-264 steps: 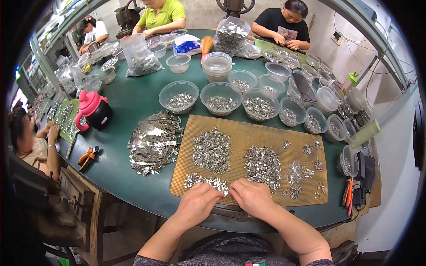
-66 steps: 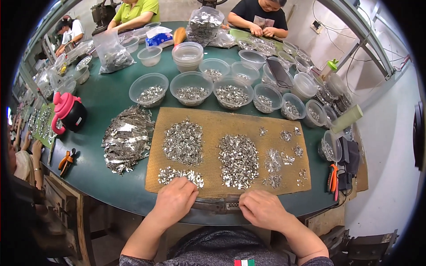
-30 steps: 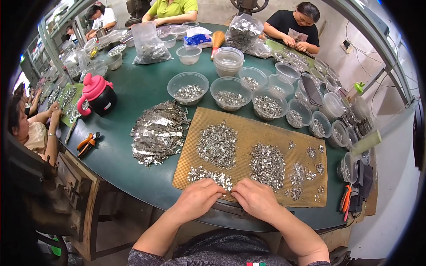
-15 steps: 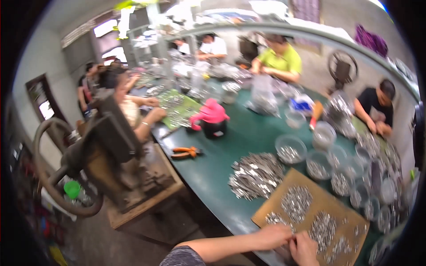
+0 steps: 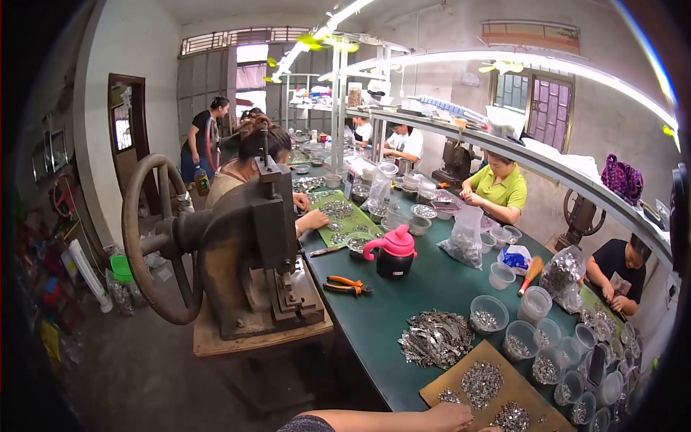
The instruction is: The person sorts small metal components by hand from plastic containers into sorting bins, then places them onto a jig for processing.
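At the lower edge, my left hand (image 5: 450,416) rests over the near side of a brown board (image 5: 451,376), its fingers curled together. Whatever they pinch is too small or hidden to make out. Only a sliver of my right hand (image 5: 491,429) shows beside it, its fingers cut off by the picture's edge. Small shiny metal pieces lie on the board in separate heaps, one heap (image 5: 482,384) just beyond my left hand and another heap (image 5: 512,416) to its right. Past the board, a larger pile of flat metal strips (image 5: 437,337) sits on the green table (image 5: 374,324).
Clear plastic tubs (image 5: 488,317) of metal parts crowd the right side. Orange-handled pliers (image 5: 347,286), a black jug with a pink lid (image 5: 396,253) and a brush (image 5: 531,275) lie farther off. A heavy hand press (image 5: 245,245) with a wheel stands left. Several people work around the table.
My view has tilted up and steadied, so my hands and the board sit lower in the picture. My right hand has mostly slipped out of view.
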A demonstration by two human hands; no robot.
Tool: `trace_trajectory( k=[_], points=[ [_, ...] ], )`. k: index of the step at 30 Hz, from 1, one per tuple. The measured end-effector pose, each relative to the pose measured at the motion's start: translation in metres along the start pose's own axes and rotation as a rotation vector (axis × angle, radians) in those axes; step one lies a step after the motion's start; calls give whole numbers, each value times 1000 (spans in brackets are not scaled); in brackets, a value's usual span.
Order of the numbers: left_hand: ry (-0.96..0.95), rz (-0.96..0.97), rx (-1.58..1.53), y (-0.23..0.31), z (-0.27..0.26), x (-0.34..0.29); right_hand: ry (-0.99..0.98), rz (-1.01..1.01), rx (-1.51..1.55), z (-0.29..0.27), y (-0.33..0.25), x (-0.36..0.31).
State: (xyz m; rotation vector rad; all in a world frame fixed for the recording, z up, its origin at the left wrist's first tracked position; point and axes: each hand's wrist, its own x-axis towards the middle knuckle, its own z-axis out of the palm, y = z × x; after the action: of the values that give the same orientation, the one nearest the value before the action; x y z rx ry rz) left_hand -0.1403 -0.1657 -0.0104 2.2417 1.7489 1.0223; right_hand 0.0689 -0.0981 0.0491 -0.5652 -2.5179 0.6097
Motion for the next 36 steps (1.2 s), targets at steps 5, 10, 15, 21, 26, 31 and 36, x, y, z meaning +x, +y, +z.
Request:
trace_trajectory(
  k=[5, 10, 15, 21, 26, 31, 36],
  points=[
    [-36, -10, -83, 7, -12, 1, 34, 125, 41, -11, 6, -20],
    [-1, -2, -51, -12, -13, -13, 25, 247, 2, -21, 10, -46],
    [-22, -8, 6, -12, 12, -22, 65, 235, 47, -16, 36, -82],
    [50, -38, -90, 0, 27, -18, 113, 298, 70, -17, 11, -88],
    [-85, -42, -12, 38, 35, 2, 97, 292, -74, -28, 15, -103],
    [-190, -23, -190, 43, 29, 10, 96, 375, -13, -36, 8, -113],
    [-189, -276, -54, 4, -6, 57, 212, 165, 110, -27, 56, -33]
  ],
)
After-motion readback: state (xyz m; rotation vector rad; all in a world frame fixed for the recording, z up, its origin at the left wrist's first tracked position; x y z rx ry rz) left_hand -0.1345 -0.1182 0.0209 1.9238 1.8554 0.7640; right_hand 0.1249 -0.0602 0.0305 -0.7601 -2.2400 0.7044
